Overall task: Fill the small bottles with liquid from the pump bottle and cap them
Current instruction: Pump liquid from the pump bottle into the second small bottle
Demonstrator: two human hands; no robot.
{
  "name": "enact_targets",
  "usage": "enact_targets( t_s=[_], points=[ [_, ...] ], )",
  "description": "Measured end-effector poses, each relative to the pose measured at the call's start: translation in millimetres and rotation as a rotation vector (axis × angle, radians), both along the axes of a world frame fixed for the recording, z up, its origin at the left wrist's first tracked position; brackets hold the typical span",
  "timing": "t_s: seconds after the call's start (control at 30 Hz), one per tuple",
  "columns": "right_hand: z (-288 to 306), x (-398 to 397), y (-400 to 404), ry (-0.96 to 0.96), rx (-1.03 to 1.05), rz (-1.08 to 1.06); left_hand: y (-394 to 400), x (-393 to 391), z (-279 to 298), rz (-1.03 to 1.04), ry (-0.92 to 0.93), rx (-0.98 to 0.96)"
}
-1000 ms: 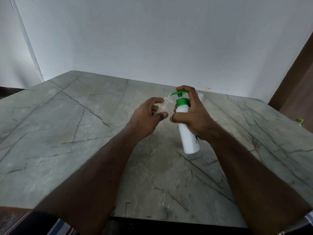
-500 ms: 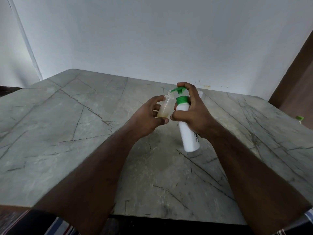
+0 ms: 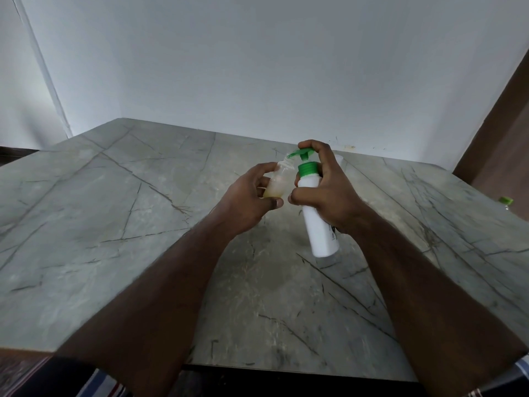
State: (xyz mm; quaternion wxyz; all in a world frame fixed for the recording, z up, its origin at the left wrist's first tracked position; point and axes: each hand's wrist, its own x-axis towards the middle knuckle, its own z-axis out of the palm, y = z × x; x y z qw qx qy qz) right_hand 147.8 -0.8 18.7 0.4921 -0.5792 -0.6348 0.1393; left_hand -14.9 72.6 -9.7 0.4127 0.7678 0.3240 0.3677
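My right hand [image 3: 329,196] grips a white pump bottle [image 3: 316,216] with a green pump head [image 3: 303,154], held tilted above the table, with the index finger on top of the pump. My left hand [image 3: 246,199] holds a small clear bottle [image 3: 279,181] upright, its open neck right at the green nozzle. Yellowish liquid fills the lower part of the small bottle. Behind my right hand a pale small object [image 3: 339,159] shows partly at the table's back.
The grey marble table [image 3: 114,210] stretches wide to the left and front. A white wall stands behind it. A green-capped item [image 3: 505,200] sits at the far right edge, beside a brown panel [image 3: 503,124].
Both hands have held nearly still with the bottles together. The small bottle now stands more upright at the nozzle, and yellowish liquid is visible in it.
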Motion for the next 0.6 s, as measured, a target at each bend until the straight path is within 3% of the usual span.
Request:
enact_targets(
  t_s=[0.6],
  points=[
    [0.2, -2.4, -1.0, 0.004, -0.029, -0.004, 1.4, 0.9, -0.6, 0.043, 0.017, 0.038]
  ],
)
